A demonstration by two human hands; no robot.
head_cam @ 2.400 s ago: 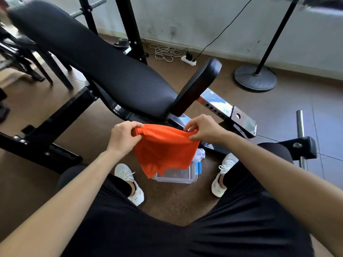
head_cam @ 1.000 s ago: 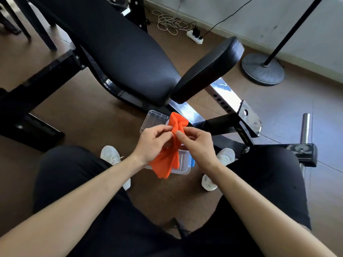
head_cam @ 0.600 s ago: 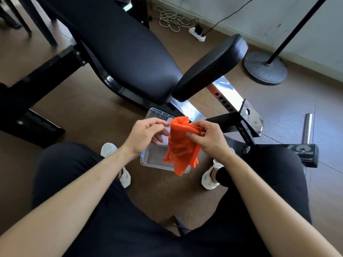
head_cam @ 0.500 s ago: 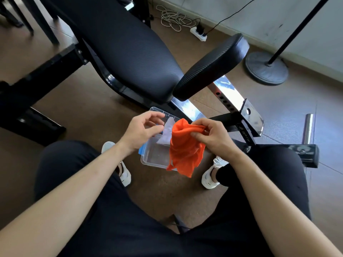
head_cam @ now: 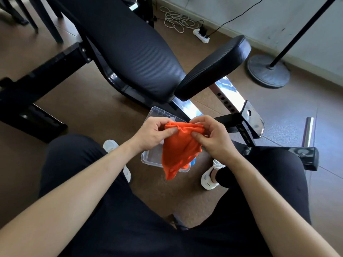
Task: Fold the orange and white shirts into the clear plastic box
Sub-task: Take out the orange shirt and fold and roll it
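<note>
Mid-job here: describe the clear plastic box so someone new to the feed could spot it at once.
Start at the big black padded bench across the upper picture and follow its seat down to the brown floor just in front of it. There, between two white shoes, sits the clear plastic box, partly hidden by the orange shirt held above it. It is the only see-through thing among the black gear.

Bunched orange shirt dangling above open clear plastic box

Orange shirt; clear box; black bench pad; white shoes.
</note>
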